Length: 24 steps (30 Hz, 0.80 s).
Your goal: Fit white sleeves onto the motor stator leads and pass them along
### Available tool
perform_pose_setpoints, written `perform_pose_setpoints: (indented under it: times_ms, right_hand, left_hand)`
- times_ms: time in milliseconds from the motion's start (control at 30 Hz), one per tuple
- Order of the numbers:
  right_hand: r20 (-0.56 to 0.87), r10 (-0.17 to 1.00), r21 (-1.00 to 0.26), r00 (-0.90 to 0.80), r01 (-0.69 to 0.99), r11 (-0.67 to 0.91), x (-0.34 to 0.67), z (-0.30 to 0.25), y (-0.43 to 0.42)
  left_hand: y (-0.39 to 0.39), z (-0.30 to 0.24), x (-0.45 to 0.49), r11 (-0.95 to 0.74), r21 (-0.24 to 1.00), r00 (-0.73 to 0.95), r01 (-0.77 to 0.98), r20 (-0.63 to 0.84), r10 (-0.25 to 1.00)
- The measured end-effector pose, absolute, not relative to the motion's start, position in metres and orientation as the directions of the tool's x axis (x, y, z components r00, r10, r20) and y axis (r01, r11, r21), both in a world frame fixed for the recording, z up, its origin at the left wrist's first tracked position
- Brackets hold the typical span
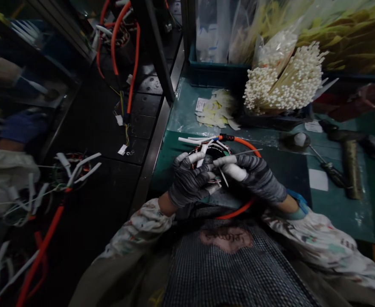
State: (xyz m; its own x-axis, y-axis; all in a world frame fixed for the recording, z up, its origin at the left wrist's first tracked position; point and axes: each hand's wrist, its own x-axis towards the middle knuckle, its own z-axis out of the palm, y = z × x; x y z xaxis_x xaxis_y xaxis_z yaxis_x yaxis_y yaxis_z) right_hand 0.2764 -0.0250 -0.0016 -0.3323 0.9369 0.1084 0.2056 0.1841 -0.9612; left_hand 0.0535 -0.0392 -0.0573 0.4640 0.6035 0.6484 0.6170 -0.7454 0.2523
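Note:
A ring-shaped motor stator (pixel 211 149) with copper windings and white sleeved leads is in front of me at the table's edge. An orange cable (pixel 249 146) runs from it round to the right. My left hand (pixel 190 181), in a grey striped glove with white-taped fingertips, grips the stator's left and near side. Close by on the right, my right hand (pixel 259 174) has its taped thumb and finger pinched at the stator's near rim. A thin white strand (pixel 223 177) comes out below those fingertips; another thin end sticks out above them. The fingers hide part of the windings.
More stators with orange cables (pixel 51 232) lie on the dark conveyor at left, beside another person's gloved hand (pixel 24 125). Behind the work are yellowish strips (pixel 217 108) and a bundle of white-tipped tubes (pixel 286 81). A screwdriver (pixel 334 172) and a hammer (pixel 352 168) lie at right.

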Motion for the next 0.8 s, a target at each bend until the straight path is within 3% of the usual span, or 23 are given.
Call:
perform_pose_setpoints:
  times_ms: [300,433,533,667,800]
  right_hand:
    - [0.164,0.936,-0.954,-0.313,0.192,0.231,0.281,-0.008,-0.032]
    - [0.279,0.842,-0.920,-0.463,0.124,0.373,0.288,-0.020,-0.035]
    - [0.222,0.824,-0.930,-0.522,0.139,0.339,0.291,-0.034,-0.044]
    - [0.121,0.906,-0.962,-0.406,0.178,0.209,0.292,-0.040,-0.061]
    - [0.197,0.813,-0.923,-0.548,0.177,0.342,0.284,-0.025,-0.067]
  left_hand:
    - [-0.039,-0.061,0.054,-0.756,0.240,0.455,0.609,0.676,0.580]
    - [-0.039,-0.058,0.055,-0.753,0.250,0.447,0.608,0.676,0.586]
    - [-0.039,-0.056,0.055,-0.755,0.273,0.473,0.596,0.641,0.605]
    - [-0.040,-0.055,0.055,-0.753,0.298,0.459,0.586,0.644,0.612]
    - [-0.042,-0.059,0.058,-0.731,0.351,0.435,0.585,0.624,0.649]
